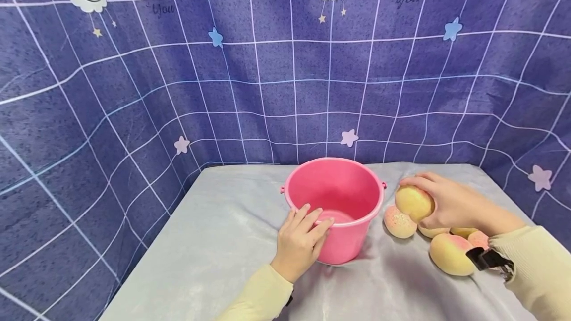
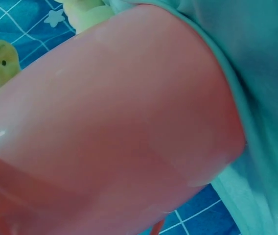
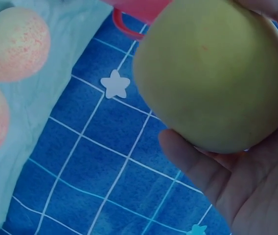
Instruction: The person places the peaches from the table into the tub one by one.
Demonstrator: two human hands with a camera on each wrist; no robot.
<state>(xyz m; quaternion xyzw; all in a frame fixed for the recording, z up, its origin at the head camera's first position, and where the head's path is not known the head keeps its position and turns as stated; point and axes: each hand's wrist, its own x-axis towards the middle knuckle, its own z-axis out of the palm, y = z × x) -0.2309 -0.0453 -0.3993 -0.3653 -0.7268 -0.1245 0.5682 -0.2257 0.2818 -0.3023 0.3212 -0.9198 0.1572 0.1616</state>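
A pink bucket (image 1: pixel 348 241) stands upright on the cloth-covered table. My left hand (image 1: pixel 296 244) grips its near left rim, fingers over the edge and thumb low on the outside. The bucket wall (image 2: pixel 119 112) fills most of the left wrist view. To the right of the bucket, my right hand (image 1: pixel 450 202) holds a yellow mango (image 1: pixel 414 203) above the other fruit. In the right wrist view, fingers and thumb curl round the mango (image 3: pixel 212 73). Below it lie a pink-speckled peach (image 1: pixel 400 223) and another mango (image 1: pixel 451 255).
More fruit, including another speckled peach (image 1: pixel 479 239), lies partly hidden under my right hand and wrist. A pale grey cloth (image 1: pixel 214 241) covers the table. Behind it hangs a blue gridded curtain (image 1: pixel 267 98). The bucket's side knob (image 1: pixel 384 185) sticks out towards the mango.
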